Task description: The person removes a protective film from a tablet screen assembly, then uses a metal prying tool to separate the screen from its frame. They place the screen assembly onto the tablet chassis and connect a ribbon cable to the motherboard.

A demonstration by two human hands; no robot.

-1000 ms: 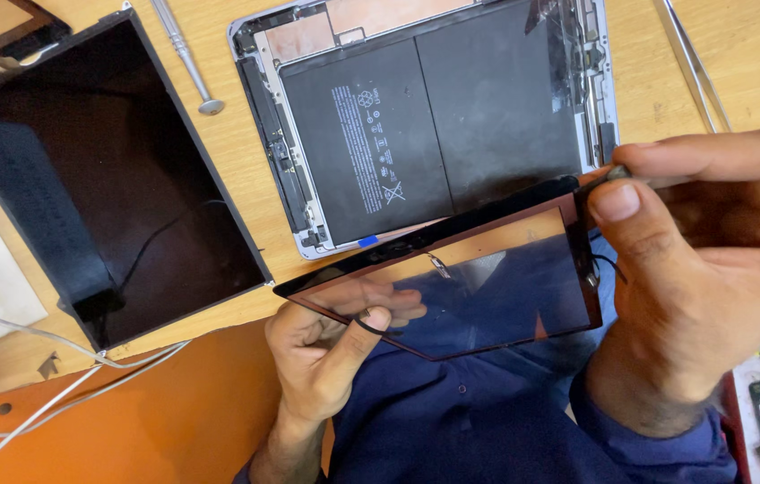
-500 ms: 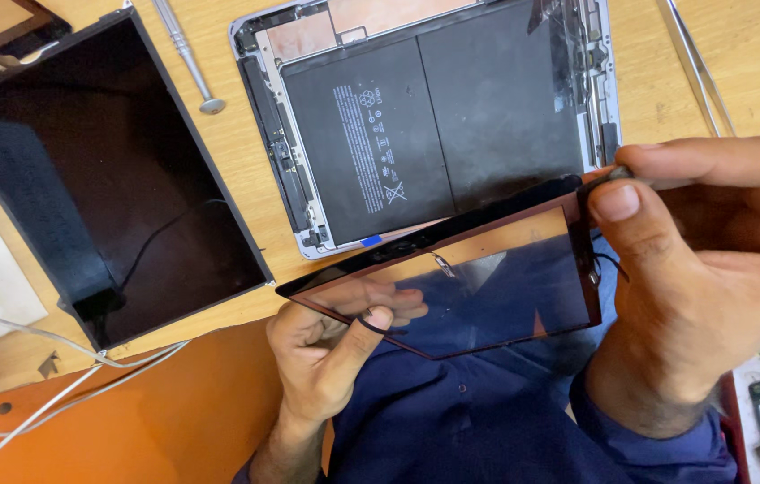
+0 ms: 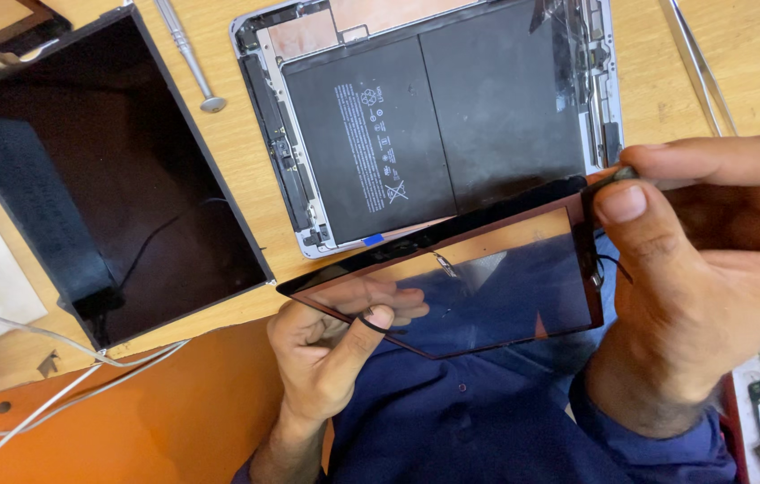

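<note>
Held item: a thin rectangular glass front panel with a black border (image 3: 479, 278), see-through in its middle, lifted off the surface and tilted just in front of the person's chest, below the opened tablet.

Left hand (image 3: 331, 354): under the panel's lower left edge, thumb on top and fingers showing through the glass beneath; grip closed on the panel.

Right hand (image 3: 703, 269): at the panel's upper right corner, thumb pressed on the black border, forefinger stretched above it; grip closed on that corner. A small dark piece sits between thumb and forefinger at the corner; what it is cannot be told.

Clothing: dark blue shirt (image 3: 487, 421) seen below and through the panel.

Opened item: a silver-framed tablet body without its front (image 3: 434, 116), lying flat on the light wooden surface (image 3: 756, 63), showing two flat black battery cells side by side and a narrow strip of board along its left edge.

Left of it: a black rectangular display panel (image 3: 102, 170) lying flat, well apart from both hands.

Between the two: a slim metal rod tool with a round end (image 3: 190, 58).

Upper right: metal tweezers (image 3: 698, 63).

Lower left: white cables (image 3: 57, 385) trailing over an orange surface (image 3: 156, 421).
</note>
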